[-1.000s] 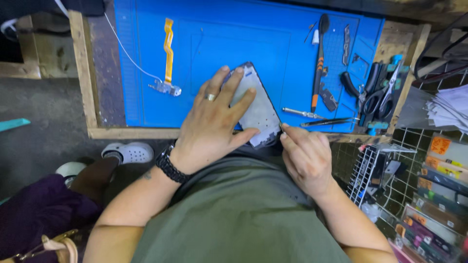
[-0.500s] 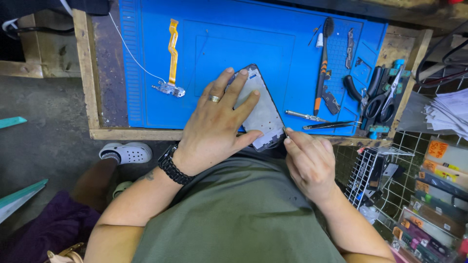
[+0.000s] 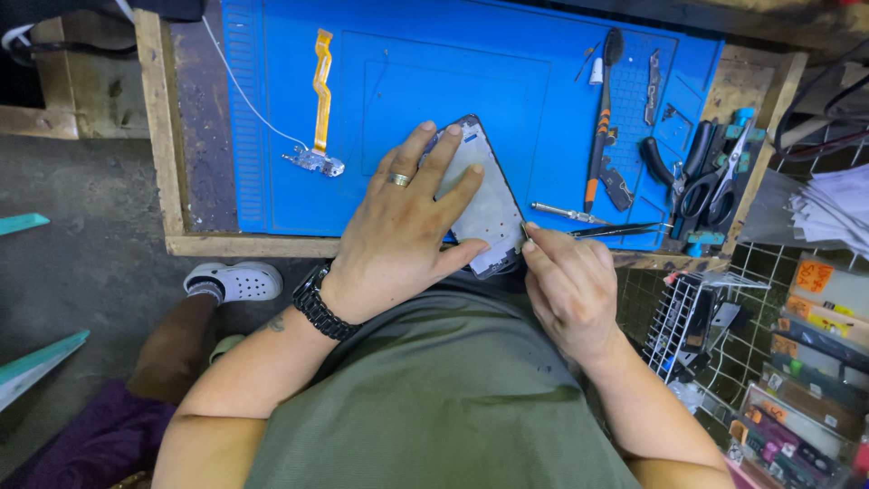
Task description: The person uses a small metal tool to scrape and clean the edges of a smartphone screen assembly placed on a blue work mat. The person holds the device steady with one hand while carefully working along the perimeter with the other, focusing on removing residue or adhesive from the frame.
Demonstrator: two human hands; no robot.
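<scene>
One phone frame (image 3: 484, 204) under left hand (image 3: 403, 231), right hand (image 3: 566, 285) at edge

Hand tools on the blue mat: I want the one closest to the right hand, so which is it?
The dark tweezers, lying flat along the mat's front edge, tips toward the right hand. The small screwdriver lies just beyond; the orange-handled brush is farther back.

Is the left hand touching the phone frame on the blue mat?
Touching. The head view shows the left hand spread flat on the phone frame, fingers pressing it against the blue mat, with no gap visible.
</scene>
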